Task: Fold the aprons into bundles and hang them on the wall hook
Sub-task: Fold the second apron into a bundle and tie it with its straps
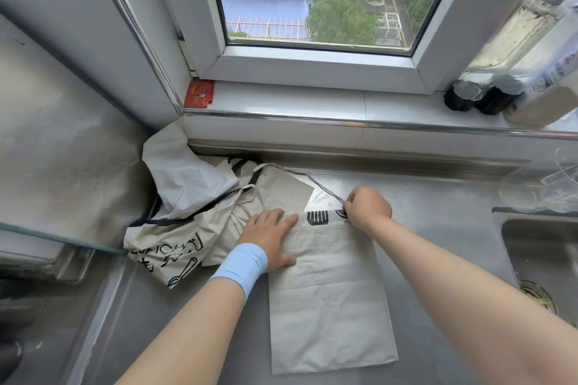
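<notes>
Stainless surface (438, 212) beside the sink (538, 247) carries the folded apron (331, 297), pressed flat by the left hand (269, 237) while the right hand (367, 206) pinches its strap (322, 186), which, tugged hard, could drag the fold open.

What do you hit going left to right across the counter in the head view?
Apron pile → left hand, pressing flat → right hand, pinching a strap → sink. Folded apron skipped: it overlaps both hands.
</notes>
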A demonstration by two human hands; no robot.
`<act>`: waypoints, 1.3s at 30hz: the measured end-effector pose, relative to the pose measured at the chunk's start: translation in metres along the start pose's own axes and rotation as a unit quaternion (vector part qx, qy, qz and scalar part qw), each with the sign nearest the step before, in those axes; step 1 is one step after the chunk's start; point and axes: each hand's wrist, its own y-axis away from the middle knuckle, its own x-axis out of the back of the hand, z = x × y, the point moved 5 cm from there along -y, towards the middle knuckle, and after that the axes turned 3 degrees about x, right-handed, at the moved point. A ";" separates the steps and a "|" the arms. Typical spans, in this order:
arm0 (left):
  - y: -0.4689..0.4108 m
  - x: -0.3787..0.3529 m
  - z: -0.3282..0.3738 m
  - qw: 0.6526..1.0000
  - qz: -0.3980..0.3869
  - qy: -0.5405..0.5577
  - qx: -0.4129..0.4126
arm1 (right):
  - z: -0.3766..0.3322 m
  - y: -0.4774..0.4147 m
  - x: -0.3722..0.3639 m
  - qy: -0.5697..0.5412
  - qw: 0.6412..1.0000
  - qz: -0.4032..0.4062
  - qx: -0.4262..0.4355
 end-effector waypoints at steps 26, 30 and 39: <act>0.114 -0.038 0.094 0.994 0.099 0.044 -0.009 | 0.049 0.207 -0.044 0.093 0.884 0.049 0.455; 0.145 -0.056 0.105 0.999 0.013 0.037 -0.021 | 0.061 0.235 -0.060 0.162 0.850 -0.010 0.500; 0.164 -0.057 0.109 0.998 -0.044 0.039 0.018 | 0.054 0.240 -0.049 0.174 0.877 0.054 0.444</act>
